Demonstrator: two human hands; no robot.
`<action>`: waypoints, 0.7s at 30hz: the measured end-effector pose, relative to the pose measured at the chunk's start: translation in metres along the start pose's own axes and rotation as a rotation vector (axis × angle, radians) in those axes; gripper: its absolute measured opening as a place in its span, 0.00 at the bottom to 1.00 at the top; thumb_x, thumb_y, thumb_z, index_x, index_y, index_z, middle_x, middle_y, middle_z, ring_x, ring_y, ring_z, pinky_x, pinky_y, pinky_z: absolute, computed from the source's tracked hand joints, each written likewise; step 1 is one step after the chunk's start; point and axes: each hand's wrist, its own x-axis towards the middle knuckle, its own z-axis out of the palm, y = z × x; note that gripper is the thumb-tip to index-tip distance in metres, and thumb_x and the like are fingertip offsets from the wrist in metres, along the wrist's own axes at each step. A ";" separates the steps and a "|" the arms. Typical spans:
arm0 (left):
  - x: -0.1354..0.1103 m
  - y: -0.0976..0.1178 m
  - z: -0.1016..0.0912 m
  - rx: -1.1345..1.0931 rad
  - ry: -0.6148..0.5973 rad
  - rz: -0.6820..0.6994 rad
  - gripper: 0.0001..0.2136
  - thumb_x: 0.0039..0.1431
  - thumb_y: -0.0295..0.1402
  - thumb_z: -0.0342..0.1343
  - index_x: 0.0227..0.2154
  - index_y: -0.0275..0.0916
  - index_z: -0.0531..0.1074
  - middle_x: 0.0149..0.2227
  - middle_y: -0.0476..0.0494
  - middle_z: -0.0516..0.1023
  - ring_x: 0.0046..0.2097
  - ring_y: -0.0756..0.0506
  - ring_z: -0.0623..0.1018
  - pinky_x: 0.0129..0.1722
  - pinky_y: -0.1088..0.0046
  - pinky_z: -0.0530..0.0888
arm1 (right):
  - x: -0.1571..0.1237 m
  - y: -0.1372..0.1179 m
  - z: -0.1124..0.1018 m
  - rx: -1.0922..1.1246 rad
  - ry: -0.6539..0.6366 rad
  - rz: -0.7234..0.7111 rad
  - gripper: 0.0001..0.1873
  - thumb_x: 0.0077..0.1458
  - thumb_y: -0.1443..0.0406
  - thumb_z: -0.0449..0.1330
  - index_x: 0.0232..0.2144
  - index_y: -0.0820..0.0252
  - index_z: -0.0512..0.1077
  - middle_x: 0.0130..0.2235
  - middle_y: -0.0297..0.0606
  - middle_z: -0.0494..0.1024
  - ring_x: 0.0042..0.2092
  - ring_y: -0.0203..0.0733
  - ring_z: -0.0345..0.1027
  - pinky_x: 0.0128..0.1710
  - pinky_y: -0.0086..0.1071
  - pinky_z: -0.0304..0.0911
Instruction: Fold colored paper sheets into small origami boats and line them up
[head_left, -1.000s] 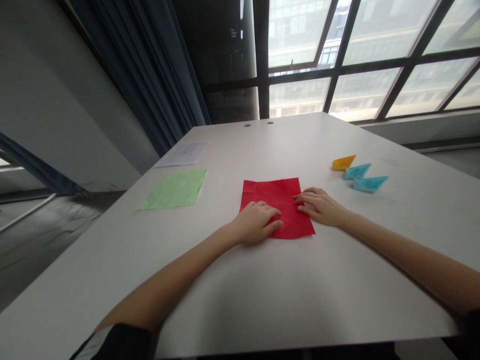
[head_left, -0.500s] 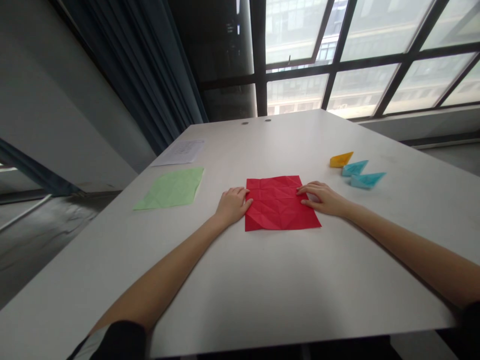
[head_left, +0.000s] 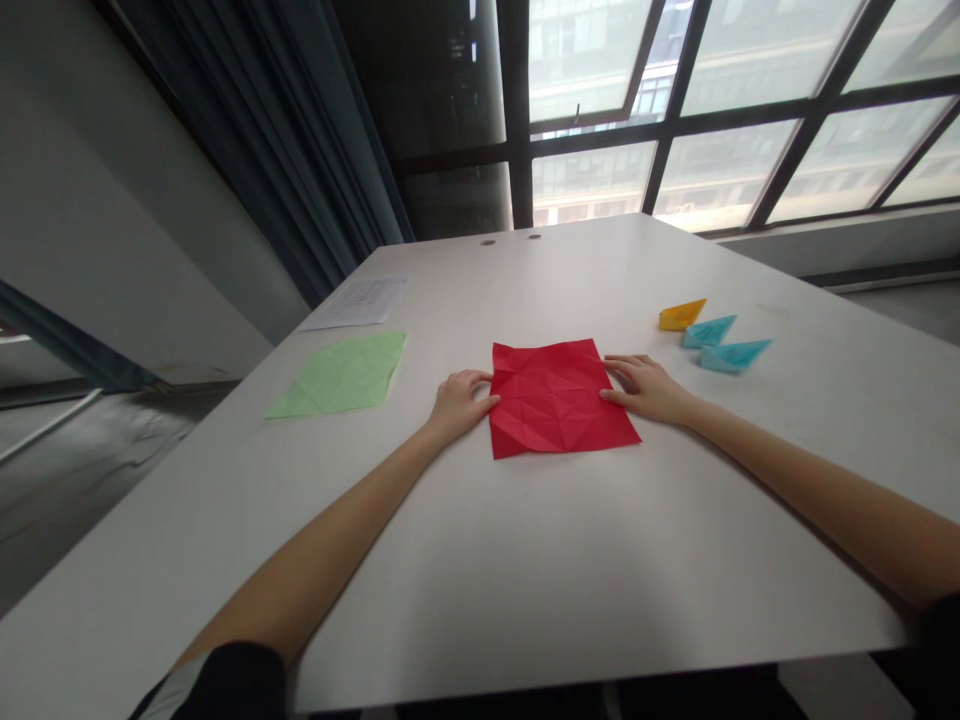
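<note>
A creased square of red origami paper (head_left: 556,398) lies between my two hands on the white table. At its left edge, my left hand (head_left: 459,402) holds the paper, thumb on top and fingers bent at the side, partly hidden. My right hand (head_left: 646,388) has the opposite edge between thumb and fingers, with the thumb over the red surface. Fold lines cross the sheet, and its far edge looks slightly wavy and lifted.
Left of my hands lies a creased light green paper (head_left: 341,375), with a printed white sheet (head_left: 358,303) behind it. To the right stand a folded orange paper piece (head_left: 681,315) and two folded blue ones (head_left: 709,332). The white table (head_left: 480,560) reaches toward the windows.
My fingers have slid from the top of the red paper out to its side edges, thumbs staying on it. The sheet's far edge has risen a little.
</note>
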 end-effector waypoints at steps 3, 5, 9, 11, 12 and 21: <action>0.000 0.000 -0.001 -0.099 0.011 -0.002 0.11 0.49 0.34 0.55 0.36 0.41 0.74 0.40 0.46 0.77 0.45 0.44 0.73 0.48 0.65 0.67 | 0.001 0.000 0.001 0.069 0.022 -0.004 0.28 0.50 0.49 0.54 0.48 0.58 0.67 0.52 0.42 0.70 0.53 0.54 0.61 0.52 0.48 0.55; 0.001 -0.001 0.000 -0.169 0.013 0.003 0.09 0.49 0.33 0.54 0.34 0.40 0.74 0.37 0.47 0.78 0.43 0.45 0.74 0.47 0.67 0.68 | 0.002 0.000 0.001 0.132 0.041 0.012 0.24 0.48 0.51 0.56 0.45 0.57 0.70 0.49 0.41 0.73 0.50 0.52 0.63 0.51 0.46 0.57; 0.002 -0.006 0.006 -0.294 0.017 -0.008 0.11 0.50 0.31 0.53 0.37 0.38 0.73 0.32 0.47 0.78 0.37 0.47 0.76 0.42 0.70 0.70 | 0.003 0.000 0.000 0.287 0.060 0.082 0.17 0.47 0.54 0.58 0.37 0.57 0.72 0.40 0.39 0.76 0.45 0.49 0.66 0.48 0.44 0.60; 0.003 -0.009 0.009 -0.324 0.021 -0.025 0.14 0.50 0.31 0.53 0.41 0.37 0.72 0.33 0.47 0.78 0.37 0.47 0.76 0.41 0.71 0.71 | 0.003 0.001 0.000 0.417 0.048 0.084 0.14 0.47 0.56 0.58 0.34 0.57 0.72 0.38 0.37 0.77 0.42 0.47 0.68 0.46 0.41 0.62; 0.003 -0.010 0.010 -0.334 0.023 -0.036 0.16 0.50 0.31 0.52 0.43 0.37 0.71 0.33 0.46 0.78 0.37 0.47 0.76 0.40 0.71 0.71 | 0.003 0.001 0.000 0.486 0.045 0.085 0.14 0.47 0.56 0.58 0.33 0.58 0.72 0.36 0.37 0.77 0.40 0.45 0.69 0.44 0.40 0.63; 0.005 -0.006 0.008 -0.344 0.022 -0.036 0.11 0.51 0.29 0.50 0.34 0.38 0.77 0.37 0.47 0.79 0.39 0.46 0.76 0.42 0.71 0.70 | 0.003 -0.002 -0.002 0.630 0.102 0.109 0.13 0.47 0.58 0.58 0.33 0.60 0.72 0.35 0.38 0.78 0.39 0.45 0.70 0.44 0.40 0.63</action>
